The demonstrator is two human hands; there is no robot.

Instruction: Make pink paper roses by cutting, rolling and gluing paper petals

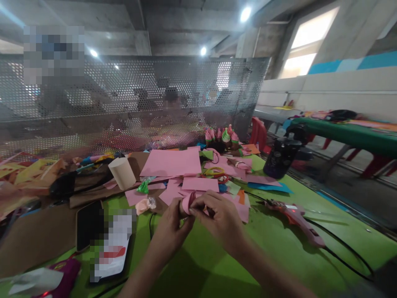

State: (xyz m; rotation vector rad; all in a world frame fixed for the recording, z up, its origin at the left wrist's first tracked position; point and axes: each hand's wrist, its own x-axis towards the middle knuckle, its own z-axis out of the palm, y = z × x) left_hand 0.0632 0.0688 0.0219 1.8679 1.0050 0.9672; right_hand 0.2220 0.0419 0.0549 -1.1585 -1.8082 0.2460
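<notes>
Between my two hands, above the near part of the green table, is a small pink rolled piece (186, 204) that looks like foam or paper. My left hand (173, 219) is closed around its left and lower side. The fingertips of my right hand (218, 213) pinch its right edge. Part of the piece is hidden behind my fingers. Just beyond my hands lie pink sheets (173, 162) and cut strips, with a pair of scissors (217, 176) among them. To the right rests a pink glue gun (297, 221) with a small red light.
Two phones (89, 225) (116, 244) lie at the left beside brown sheets (40, 234). A pale roll (122, 173) stands behind them. A dark tumbler (282, 157) is at the back right, near finished cone-shaped pieces (226, 136). Cables cross the table. A perforated metal screen (130, 103) rises behind.
</notes>
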